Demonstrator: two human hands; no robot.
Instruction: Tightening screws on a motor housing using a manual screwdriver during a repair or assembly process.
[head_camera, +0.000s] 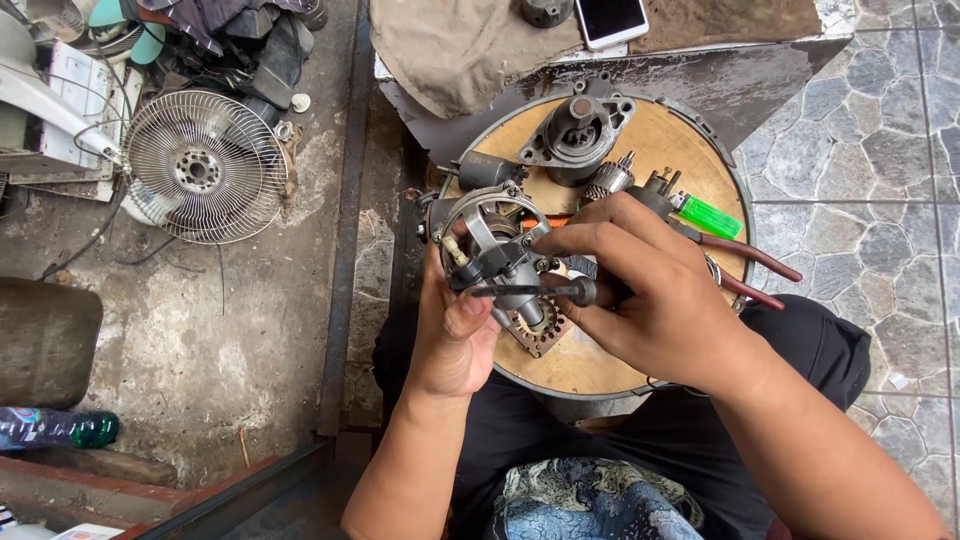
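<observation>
I've got both hands up over the round wooden surface, right in the middle of my view. My left hand is clenched around a grey metal motor housing, an open cage-like frame with a shaft sticking down at six o'clock from it. The thumb lies along the lower side and the palm cups it from below. The housing sits lifted above the surface, at about nine o'clock from the surface's centre.

My right hand is closed on a screwdriver, gripping the dark handle with the fingers curled round it. The shank runs toward nine o'clock and its tip meets the housing near the hub. The forefinger stretches out over the top and touches the frame's rim.

Beneath the housing, at six o'clock from it, a copper-wound stator piece lies on the surface, partly hidden by my hands.

At twelve o'clock on the surface sits another grey motor casing. Just at four o'clock from that there's a drill chuck, then a green lighter toward three o'clock. Red-handled pliers poke out past the rim at three o'clock, their head hidden behind my right hand.

Farther out at twelve o'clock, a phone lies beside a tan cloth. Off at ten o'clock on the concrete floor, a wire fan guard lies flat. A plastic bottle lies at eight o'clock.
</observation>
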